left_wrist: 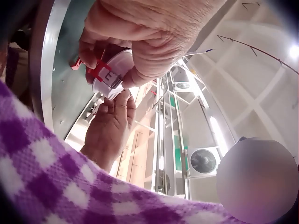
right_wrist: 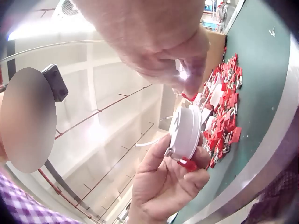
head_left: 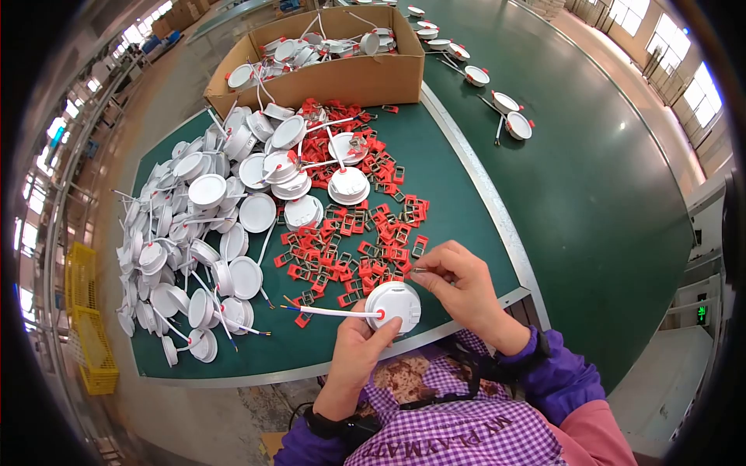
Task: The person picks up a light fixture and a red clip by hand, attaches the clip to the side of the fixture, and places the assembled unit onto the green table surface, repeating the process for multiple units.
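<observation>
My left hand (head_left: 356,349) holds a round white downlight (head_left: 402,300) over the table's near edge, its thumb on the housing. A white cable (head_left: 342,312) runs from the lamp's red grommet toward the left and ends in thin coloured wires. One red spring clip (right_wrist: 187,163) sits at the lamp's side by the left fingers; its coiled spring (left_wrist: 116,83) shows in the left wrist view. My right hand (head_left: 470,295) pinches a small clip (head_left: 420,270) between thumb and forefinger, close to the lamp's far rim. The fingers partly hide that clip.
Loose red clips (head_left: 334,256) lie scattered just beyond the hands. A large heap of white downlights (head_left: 208,190) covers the left side. Behind stands a cardboard box (head_left: 342,84) of more lamps. A metal rail (head_left: 474,167) divides off the green belt (head_left: 575,202), where several lamps stand.
</observation>
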The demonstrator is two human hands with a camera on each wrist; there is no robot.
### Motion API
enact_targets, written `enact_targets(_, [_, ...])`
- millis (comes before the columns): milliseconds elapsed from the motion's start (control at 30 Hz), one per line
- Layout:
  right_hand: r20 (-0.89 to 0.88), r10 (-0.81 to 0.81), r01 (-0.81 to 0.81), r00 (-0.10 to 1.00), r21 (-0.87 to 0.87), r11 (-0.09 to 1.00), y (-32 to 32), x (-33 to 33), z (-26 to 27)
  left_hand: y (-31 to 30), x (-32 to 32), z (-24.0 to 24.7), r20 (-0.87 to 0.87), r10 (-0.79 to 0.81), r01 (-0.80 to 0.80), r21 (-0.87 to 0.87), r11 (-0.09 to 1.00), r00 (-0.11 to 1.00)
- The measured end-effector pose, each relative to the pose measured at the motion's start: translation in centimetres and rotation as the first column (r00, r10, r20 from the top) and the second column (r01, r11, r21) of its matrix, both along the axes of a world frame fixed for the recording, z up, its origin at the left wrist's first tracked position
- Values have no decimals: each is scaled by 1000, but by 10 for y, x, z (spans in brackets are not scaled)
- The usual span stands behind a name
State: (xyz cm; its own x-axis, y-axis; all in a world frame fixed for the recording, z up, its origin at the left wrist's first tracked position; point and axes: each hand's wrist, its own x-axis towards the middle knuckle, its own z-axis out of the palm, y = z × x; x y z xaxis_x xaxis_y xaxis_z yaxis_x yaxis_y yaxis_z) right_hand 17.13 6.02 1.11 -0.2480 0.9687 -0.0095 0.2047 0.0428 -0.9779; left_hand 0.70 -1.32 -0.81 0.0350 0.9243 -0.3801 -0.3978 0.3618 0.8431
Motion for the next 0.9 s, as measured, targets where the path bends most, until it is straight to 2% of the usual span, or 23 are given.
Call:
enact_targets(33, [54,-39,28,998,192,981,-2,-2,-1,1,1,2,-7,3,-2,14,1000,1000])
enact_targets(67, [51,-36,26,998,191,981,-6,-4,-2,1,3,4,-9,5,-5,13,1000,1000])
enact_targets(133, [-25,9,-7,1000,76,997,-14,-8,-2,2,6,7,26,54,-55,48,997,998])
enact_targets(167, [76,34,-47,997,173,984,-15,-6,-2,2,6,6,24,57,-58,47,997,998])
enact_targets(233, [105,47,-67,993,189,980,-16,-5,-1,1,5,2,-73,50,-41,129,991,996])
enact_targets(267, [135,55,-82,989,205,975,-17,-5,0,0,5,-2,-74,53,-43,127,991,996])
enact_targets(333, [173,54,-94,983,233,968,-20,-4,5,-2,5,-8,-214,47,-11,165,986,976])
enact_targets(367, [212,50,-106,976,261,960,-21,-4,6,-2,5,-7,-214,46,-10,166,986,976])
enact_targets(433, [242,43,-116,969,295,949,-22,-2,4,0,6,-3,-414,55,29,195,980,909])
enact_targets(467, [271,37,-128,962,327,936,-22,-1,4,0,6,2,-414,55,29,195,980,909])
enact_targets(533, [282,46,-140,958,324,935,-23,2,6,1,7,12,-561,54,77,208,975,826])
enact_targets(567, [293,53,-151,955,322,935,-24,2,7,1,7,12,-562,54,76,206,976,826])
enact_targets(633, [294,49,-154,954,347,925,-26,2,5,0,7,11,-651,51,147,246,958,757])
enact_targets(767, [310,35,-163,950,400,902,-26,2,4,1,11,10,-692,81,151,267,952,717])
enact_targets(900, [344,24,-171,939,405,898,-26,3,5,6,9,17,-782,90,250,303,920,617])
